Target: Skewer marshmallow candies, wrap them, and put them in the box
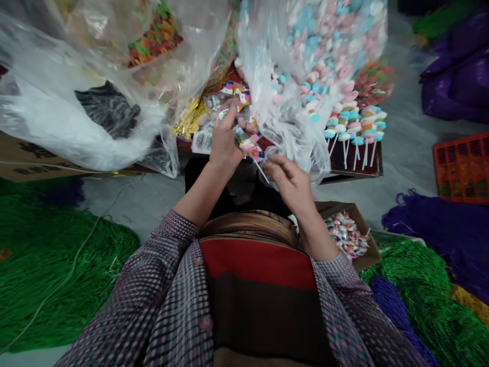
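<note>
My left hand (225,135) is closed around a marshmallow lollipop (250,145) in a small printed clear wrapper, above the table's front edge. The white stick (261,170) points down toward my right hand (290,181). The right fingers are curled and pinched together right beside the stick. Whether they grip the stick, the wrapper's end or a bit of clear plastic cannot be made out. Beyond my left hand lie printed wrappers (202,142) and gold twist ties (190,118). Several unwrapped marshmallow lollipops (357,125) lie at the table's right end, sticks toward me.
Large clear bags hold colourful gummies (155,35) and pastel marshmallows (336,30). Left of the wrappers, a white plastic bag (49,107) carries a dark bundle (109,109). A cardboard box (372,255) of wrapped candies stands low right. Green netting (64,270) and an orange crate (462,168) flank me.
</note>
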Demonstrator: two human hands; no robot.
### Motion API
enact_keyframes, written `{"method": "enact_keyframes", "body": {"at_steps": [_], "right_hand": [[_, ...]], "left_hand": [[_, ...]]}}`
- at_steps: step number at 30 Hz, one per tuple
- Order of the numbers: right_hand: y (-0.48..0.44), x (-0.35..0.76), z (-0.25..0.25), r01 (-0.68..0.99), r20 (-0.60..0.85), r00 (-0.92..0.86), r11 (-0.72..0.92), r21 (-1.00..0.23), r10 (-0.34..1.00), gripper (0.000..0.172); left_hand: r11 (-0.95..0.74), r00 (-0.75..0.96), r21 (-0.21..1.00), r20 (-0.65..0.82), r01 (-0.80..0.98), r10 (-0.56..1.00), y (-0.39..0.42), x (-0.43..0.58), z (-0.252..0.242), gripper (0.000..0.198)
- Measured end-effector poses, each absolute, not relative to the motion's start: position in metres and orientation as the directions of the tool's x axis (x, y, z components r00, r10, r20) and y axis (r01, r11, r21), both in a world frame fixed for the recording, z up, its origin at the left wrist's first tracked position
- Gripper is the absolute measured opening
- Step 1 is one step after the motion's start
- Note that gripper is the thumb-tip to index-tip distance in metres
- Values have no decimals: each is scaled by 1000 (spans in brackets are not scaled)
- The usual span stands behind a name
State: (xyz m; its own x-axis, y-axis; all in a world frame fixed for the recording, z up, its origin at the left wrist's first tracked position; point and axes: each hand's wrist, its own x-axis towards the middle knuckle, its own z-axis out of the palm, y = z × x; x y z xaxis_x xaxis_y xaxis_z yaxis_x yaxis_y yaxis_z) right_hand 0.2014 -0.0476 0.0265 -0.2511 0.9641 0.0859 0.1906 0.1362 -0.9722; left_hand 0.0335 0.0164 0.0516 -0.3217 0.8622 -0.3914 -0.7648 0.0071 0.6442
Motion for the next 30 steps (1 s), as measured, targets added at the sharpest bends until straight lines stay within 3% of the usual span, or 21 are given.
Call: {"method": "enact_keyframes", "body": {"at_steps": [3,7,12,15,18,24,27,30], "right_hand": [[-55,195,27,103,-153,-423,-121,-987,893,47],[-57,185,26,-79,-241,-354,-286,-955,903,45],[-50,184,26,-146,-181,-266,-225,-963,947,46],[-49,185,27,-81,-155,-252,-181,-980,955,49],[-51,187,28,11,-97,-222,-97,-995,970,47],[-49,189,26,238,171,-65,182,-954,983,33],[-48,189,22,240,185,-96,203,-950,978,34],[-49,187,20,216,172,-119,195,-957,978,37]], "left_hand": [[-109,-343,668,-230,-736,911,11,38,70,15],[-1,-184,702,-185,-712,965,-3,43,74,22],[180,27,844,-192,-505,981,-22,44,41,24],[100,14,931,-102,-351,995,-27,42,30,31],[-15,-13,986,14,-163,1000,-28,39,33,27],[-174,-17,964,181,203,983,-33,30,37,32],[-138,49,985,133,105,990,-35,25,33,32],[-27,-1,980,28,-199,1000,-31,24,31,41]]}}
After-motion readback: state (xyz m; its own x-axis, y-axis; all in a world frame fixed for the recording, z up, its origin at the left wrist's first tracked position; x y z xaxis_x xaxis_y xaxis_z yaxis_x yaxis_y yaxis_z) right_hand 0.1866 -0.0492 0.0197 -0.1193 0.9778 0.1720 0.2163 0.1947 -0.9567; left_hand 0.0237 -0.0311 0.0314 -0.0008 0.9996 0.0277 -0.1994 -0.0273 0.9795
